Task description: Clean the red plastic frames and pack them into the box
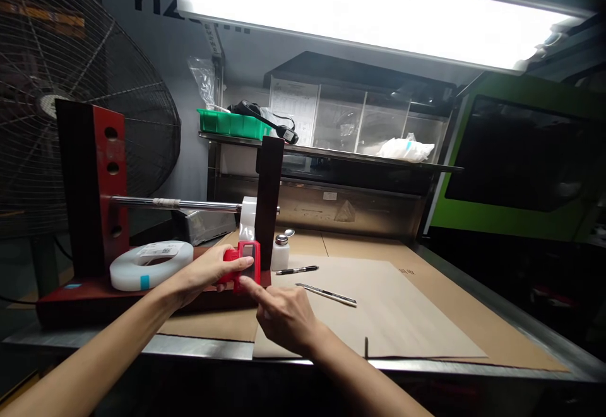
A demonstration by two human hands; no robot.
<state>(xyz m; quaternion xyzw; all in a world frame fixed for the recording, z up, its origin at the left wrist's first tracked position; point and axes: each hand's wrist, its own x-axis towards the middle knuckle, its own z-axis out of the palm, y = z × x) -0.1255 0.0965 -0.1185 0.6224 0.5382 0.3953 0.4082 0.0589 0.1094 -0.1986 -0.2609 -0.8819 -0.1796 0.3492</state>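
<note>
A: In the head view, what did you have in your hands?

B: Your left hand was wrapped around a small red plastic device with a grey window on its face, the thumb on top and the other fingers clamped behind it. The device stood at the front edge of the dark red metal frame, just beside its dark right post.

A: And the right hand?

B: Your right hand was just below the device. Its index finger was stretched out and the tip touched the lower front of the device; the other fingers were curled together and held nothing.

A: Which step was that, in your opinion?

B: I judge that you were steadying the device with the left hand and pressing or setting something on its face with the right. The next move, I think, called for a light, exact push while the left grip stayed firm, so the device did not slide.

A: What lay around?

B: A white roll of tape rested on the frame's base, left of your left hand. A small white bottle with a metal cap, a black pen and a thin metal blade lay near, on the brown cardboard sheet.
</note>
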